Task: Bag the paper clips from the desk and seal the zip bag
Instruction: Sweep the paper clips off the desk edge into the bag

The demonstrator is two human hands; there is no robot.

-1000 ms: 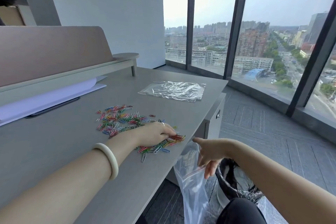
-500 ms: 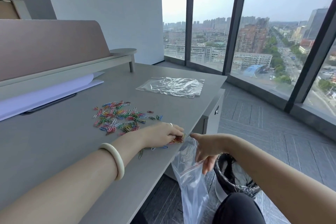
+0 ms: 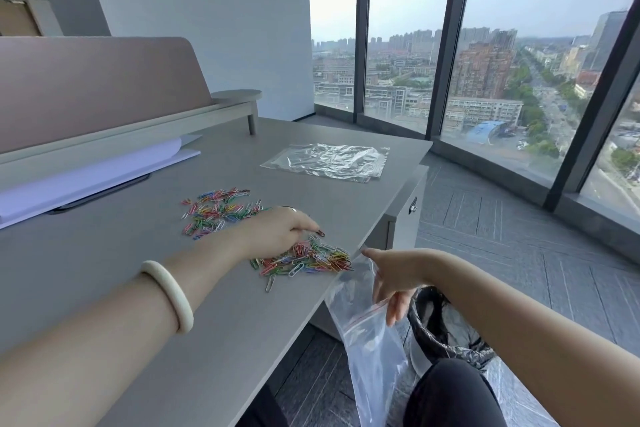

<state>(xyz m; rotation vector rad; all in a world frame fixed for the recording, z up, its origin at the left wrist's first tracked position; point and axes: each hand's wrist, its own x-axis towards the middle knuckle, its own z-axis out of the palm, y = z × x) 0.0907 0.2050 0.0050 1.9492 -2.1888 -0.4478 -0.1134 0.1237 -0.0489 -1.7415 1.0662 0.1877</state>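
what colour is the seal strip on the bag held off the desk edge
Red: the seal strip is a thin line along the zip bag mouth, shown in the head view.

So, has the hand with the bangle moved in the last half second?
Yes. The left hand has pulled back from the desk edge, uncovering the heap of paper clips that lies beside that edge.

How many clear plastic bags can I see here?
2. A flat bag lies on the far side of the desk; more may be stacked under it. A hanging bag dangles below the desk's edge, pinched by the right hand.
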